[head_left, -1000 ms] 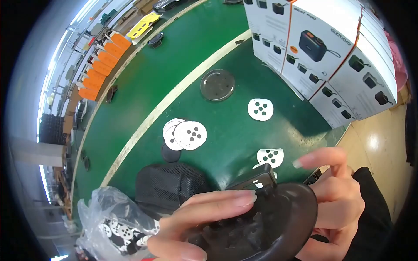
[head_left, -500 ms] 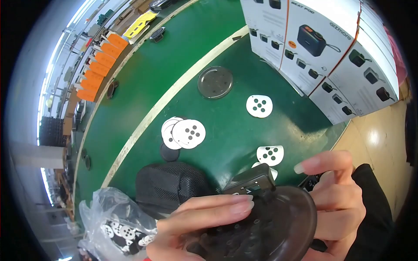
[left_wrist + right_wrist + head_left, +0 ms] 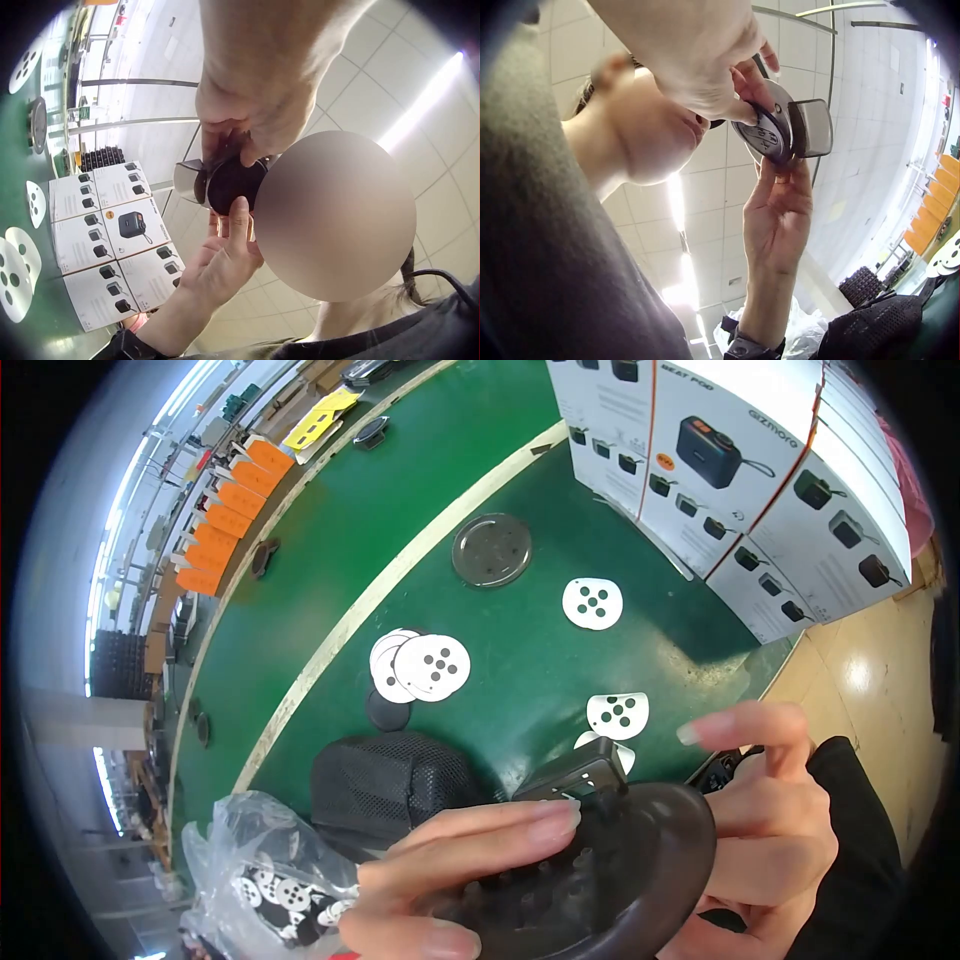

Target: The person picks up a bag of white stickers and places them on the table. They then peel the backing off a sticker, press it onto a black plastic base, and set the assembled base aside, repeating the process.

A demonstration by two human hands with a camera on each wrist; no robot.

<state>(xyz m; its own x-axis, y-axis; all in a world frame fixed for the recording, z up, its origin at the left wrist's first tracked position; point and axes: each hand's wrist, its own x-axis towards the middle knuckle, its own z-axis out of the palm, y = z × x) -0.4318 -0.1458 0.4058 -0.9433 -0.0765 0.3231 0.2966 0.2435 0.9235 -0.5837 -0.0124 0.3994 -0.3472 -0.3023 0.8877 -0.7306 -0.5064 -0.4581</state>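
Both hands hold a dark, glossy round plastic piece (image 3: 650, 870) with a small box-shaped part (image 3: 575, 772) sticking up at its far edge. My left hand (image 3: 450, 865) grips its left side, two long fingers lying across the top and the thumb lower down. On the other side, my right hand (image 3: 770, 840) holds the rim, with its index finger raised off the piece. In the right wrist view, the right thumb presses on a disc (image 3: 761, 139) with dark markings, and the box-shaped part (image 3: 811, 127) looks see-through.
White discs with black dots (image 3: 432, 666) lie on the green table (image 3: 500, 660), near a dark round dish (image 3: 492, 550). A black mesh case (image 3: 395, 785) and a clear bag of discs (image 3: 265, 870) sit front left. White printed boxes (image 3: 700, 480) stand stacked at back right.
The round piece has tilted a little back and forth, its see-through look coming and fading. Both hands keep their hold and have barely shifted.
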